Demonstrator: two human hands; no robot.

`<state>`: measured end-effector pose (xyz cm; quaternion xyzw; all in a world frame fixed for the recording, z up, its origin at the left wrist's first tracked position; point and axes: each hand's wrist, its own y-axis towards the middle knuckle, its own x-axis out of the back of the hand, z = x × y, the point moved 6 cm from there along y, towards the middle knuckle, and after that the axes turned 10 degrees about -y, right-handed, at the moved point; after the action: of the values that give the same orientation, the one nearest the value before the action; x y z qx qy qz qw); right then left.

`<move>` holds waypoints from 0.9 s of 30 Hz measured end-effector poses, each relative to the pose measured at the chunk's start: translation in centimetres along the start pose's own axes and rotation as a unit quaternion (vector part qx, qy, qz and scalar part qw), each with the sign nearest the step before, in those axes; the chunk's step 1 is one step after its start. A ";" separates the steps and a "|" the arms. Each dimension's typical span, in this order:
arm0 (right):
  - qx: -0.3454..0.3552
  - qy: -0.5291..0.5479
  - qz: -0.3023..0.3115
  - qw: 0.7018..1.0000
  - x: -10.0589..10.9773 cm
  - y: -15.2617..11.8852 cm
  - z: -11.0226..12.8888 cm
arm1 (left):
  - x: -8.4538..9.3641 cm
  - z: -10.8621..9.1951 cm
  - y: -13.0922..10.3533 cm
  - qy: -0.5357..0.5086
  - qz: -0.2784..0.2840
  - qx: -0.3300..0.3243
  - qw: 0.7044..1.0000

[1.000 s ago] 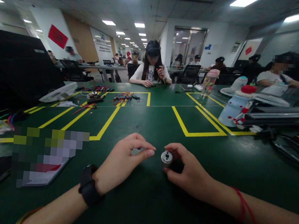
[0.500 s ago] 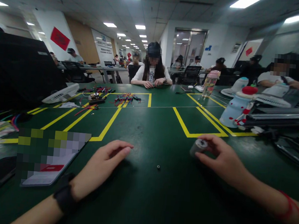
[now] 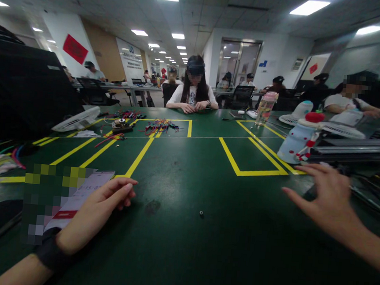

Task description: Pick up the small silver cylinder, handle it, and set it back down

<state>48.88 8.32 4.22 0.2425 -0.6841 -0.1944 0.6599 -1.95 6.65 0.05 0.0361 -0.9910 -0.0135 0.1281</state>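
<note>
My left hand [image 3: 100, 203], a dark band on its wrist, hovers over the right edge of a phone [image 3: 89, 190]. Its fingers are loosely curled and hold nothing I can see. At the right, my right hand [image 3: 329, 201] is open, thumb and fingers spread apart. A dark grey shape [image 3: 310, 192] shows in the gap behind its thumb; whether it is the grey metal cylinder seen before, I cannot tell. Between the hands, a small ring-like metal part [image 3: 201, 213] lies on the green table [image 3: 173, 256].
Bundles of coloured wires [image 3: 163, 126] lie at the back left beside a white fan [image 3: 77, 120]. On the right stand a light-blue bottle [image 3: 293, 142] and a clear bottle [image 3: 265, 109], near metal profiles [image 3: 359, 146]. Across the table sits a person [image 3: 193, 89].
My right hand has moved right and spread its fingers from around the grey metal cylinder. My left hand has drawn back left over the phone. The small metal part has stayed put.
</note>
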 end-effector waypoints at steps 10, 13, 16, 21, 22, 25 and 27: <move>0.220 0.339 0.267 0.875 -1.3 -0.6 20.7 | -0.4 -0.7 -0.6 0.116 0.006 -0.003 0.993; 0.132 0.300 0.186 0.926 -0.4 1.0 14.0 | -0.6 -0.9 -0.7 0.131 0.013 0.001 0.991; -0.018 0.166 0.078 0.983 1.0 2.4 3.8 | -0.7 -0.9 -0.6 0.132 0.013 0.001 0.991; -0.188 -0.022 0.155 0.970 0.1 2.0 -9.0 | -0.7 -0.5 -0.3 0.116 0.012 -0.002 0.993; -0.216 -0.018 0.185 0.959 -0.4 1.7 -10.3 | -0.7 -0.4 -0.3 0.116 0.010 0.000 0.993; -0.273 0.023 0.224 0.935 -1.2 1.1 -11.9 | -0.4 -0.2 -0.4 0.119 0.010 0.003 0.993; -0.286 0.026 0.224 0.931 -0.9 1.1 -11.6 | -0.3 -0.1 -0.5 0.126 0.012 0.006 0.992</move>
<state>60.37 10.34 4.77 -0.1109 -0.6189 -0.2227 0.7450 -1.62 6.20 0.05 0.0261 -0.9675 -0.0015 0.2517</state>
